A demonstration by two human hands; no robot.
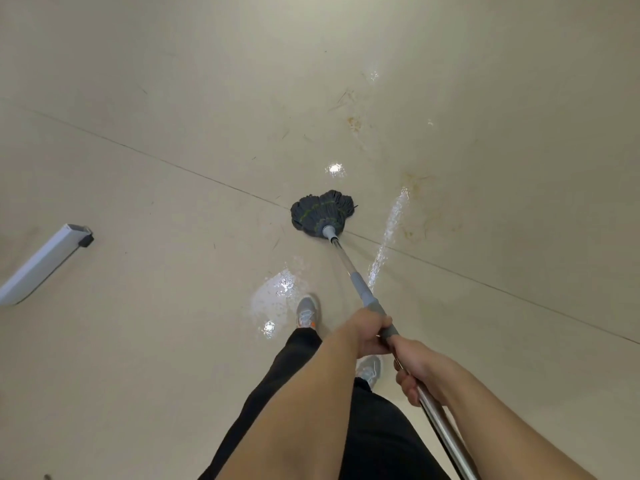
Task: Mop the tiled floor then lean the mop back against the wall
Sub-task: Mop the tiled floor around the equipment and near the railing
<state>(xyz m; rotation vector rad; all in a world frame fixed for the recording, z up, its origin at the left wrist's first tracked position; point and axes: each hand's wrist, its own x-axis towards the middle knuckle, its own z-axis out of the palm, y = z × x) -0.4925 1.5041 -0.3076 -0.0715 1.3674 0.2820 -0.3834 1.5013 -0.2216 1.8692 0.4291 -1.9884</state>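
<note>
A mop with a dark grey string head [322,212] rests flat on the beige tiled floor [173,306], right on a tile joint. Its metal handle [348,263] slants back toward me. My left hand [367,332] grips the grey sleeve of the handle, and my right hand [417,370] grips the bare metal shaft just behind it. Wet shiny patches [277,292] lie near my feet, and a wet streak [388,237] runs to the right of the mop head. Yellowish stains [355,123] mark the floor beyond the mop head.
A white table or furniture leg with a black foot [48,261] slants in from the left edge. My grey shoes [307,311] and black trousers [374,427] are below the handle. Dark tile joints cross the floor diagonally.
</note>
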